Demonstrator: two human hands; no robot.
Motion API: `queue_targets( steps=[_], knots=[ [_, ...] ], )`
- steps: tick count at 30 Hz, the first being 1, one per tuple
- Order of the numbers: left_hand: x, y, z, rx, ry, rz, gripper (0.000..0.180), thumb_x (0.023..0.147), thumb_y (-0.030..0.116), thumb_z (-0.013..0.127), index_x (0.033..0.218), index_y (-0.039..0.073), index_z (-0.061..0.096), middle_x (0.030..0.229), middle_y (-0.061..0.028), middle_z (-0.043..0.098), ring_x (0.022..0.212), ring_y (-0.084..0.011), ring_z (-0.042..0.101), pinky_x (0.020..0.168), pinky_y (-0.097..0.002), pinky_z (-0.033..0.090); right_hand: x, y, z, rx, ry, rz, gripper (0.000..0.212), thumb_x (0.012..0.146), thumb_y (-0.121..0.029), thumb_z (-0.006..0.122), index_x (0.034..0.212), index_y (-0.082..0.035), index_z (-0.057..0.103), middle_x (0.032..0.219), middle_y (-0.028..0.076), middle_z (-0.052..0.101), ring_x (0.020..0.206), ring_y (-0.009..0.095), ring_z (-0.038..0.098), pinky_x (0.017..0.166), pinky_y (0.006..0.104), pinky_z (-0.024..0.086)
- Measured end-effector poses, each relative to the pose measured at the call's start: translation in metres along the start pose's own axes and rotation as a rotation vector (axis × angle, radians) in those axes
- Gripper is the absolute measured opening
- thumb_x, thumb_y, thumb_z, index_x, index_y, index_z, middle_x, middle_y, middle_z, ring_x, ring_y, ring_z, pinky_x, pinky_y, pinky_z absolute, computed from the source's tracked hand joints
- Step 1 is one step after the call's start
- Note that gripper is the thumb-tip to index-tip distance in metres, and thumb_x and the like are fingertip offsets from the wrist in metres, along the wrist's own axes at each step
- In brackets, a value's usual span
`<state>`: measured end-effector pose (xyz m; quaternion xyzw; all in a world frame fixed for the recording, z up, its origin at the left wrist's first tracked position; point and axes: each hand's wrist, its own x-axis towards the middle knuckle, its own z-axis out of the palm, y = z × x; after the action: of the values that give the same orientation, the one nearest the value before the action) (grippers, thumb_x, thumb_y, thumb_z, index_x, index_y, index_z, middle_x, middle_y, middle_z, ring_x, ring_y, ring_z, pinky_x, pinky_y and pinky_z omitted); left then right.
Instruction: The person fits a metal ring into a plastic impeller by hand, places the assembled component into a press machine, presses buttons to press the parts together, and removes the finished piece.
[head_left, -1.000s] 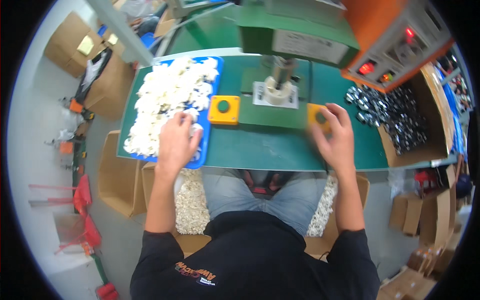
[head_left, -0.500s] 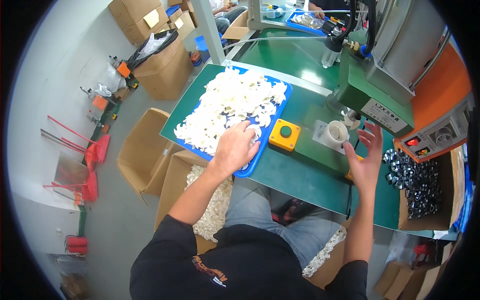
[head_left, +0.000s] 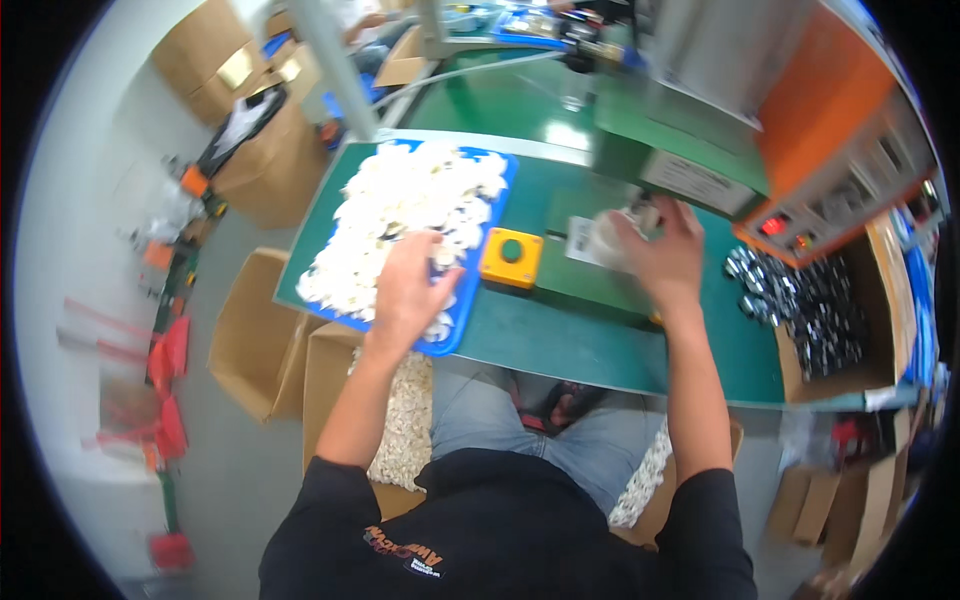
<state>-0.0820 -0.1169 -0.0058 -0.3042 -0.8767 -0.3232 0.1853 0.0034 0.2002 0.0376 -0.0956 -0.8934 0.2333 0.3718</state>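
A blue tray on the green table bears a heap of small curved white plastic parts. My left hand is over the tray's near right part, thumb spread from the fingers, among loose parts. My right hand reaches to the white round holder under the green press head. Its thumb is by the holder and its fingers by the press tip; blur hides whether they grip anything. Between the hands stands a yellow box with a green push button.
An orange control box with lit red switches rises beside the press. Shiny black and metal parts spill from a carton at the right. Open cartons stand on the floor at left. A post rises behind the tray.
The view has shifted, so table things sit farther left. My right hand has moved in to the holder and press tip. My left hand stays over the tray, its thumb now farther from the fingers.
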Motion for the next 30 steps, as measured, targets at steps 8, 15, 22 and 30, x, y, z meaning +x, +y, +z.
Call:
queue_targets(
  steps=[8, 15, 22, 30],
  knots=[
    [0.002, 0.01, -0.008, -0.222, -0.02, -0.096, 0.059, 0.079, 0.003, 0.087, 0.132, 0.003, 0.062, 0.124, -0.0116, 0.065, 0.092, -0.0199, 0.063, 0.076, -0.0309, 0.057, -0.068, 0.028, -0.139, -0.036, -0.448, 0.029, 0.063, 0.078, -0.034, 0.089, 0.128, -0.003, 0.068, 0.101, 0.016, 0.07, 0.095, 0.036, 0.068, 0.082, 0.0435, 0.054],
    [0.01, 0.048, 0.018, -0.499, -0.17, -0.094, 0.057, 0.076, -0.001, 0.086, 0.129, -0.002, 0.064, 0.106, -0.0086, 0.067, 0.077, -0.012, 0.055, 0.072, -0.0262, 0.051, -0.11, 0.074, -0.201, -0.346, -0.597, 0.275, 0.058, 0.08, -0.04, 0.086, 0.122, -0.004, 0.07, 0.104, 0.018, 0.069, 0.102, 0.038, 0.067, 0.087, 0.0455, 0.054],
    [0.006, 0.092, 0.029, -0.552, -0.213, 0.039, 0.049, 0.075, 0.004, 0.087, 0.121, 0.002, 0.069, 0.105, -0.008, 0.068, 0.081, -0.0163, 0.061, 0.07, -0.0287, 0.049, -0.05, 0.147, -0.089, -0.748, -0.121, 0.063, 0.031, 0.086, -0.034, 0.081, 0.095, -0.007, 0.07, 0.093, 0.013, 0.071, 0.091, 0.032, 0.069, 0.082, 0.046, 0.051],
    [-0.003, 0.104, 0.031, -0.513, -0.237, 0.07, 0.05, 0.075, 0.009, 0.088, 0.121, 0.004, 0.069, 0.101, -0.007, 0.067, 0.078, -0.0174, 0.058, 0.07, -0.0295, 0.05, -0.049, 0.166, -0.074, -0.765, -0.186, 0.154, 0.018, 0.085, -0.019, 0.074, 0.097, -0.008, 0.069, 0.088, 0.012, 0.072, 0.092, 0.033, 0.069, 0.082, 0.0487, 0.049]
  ],
)
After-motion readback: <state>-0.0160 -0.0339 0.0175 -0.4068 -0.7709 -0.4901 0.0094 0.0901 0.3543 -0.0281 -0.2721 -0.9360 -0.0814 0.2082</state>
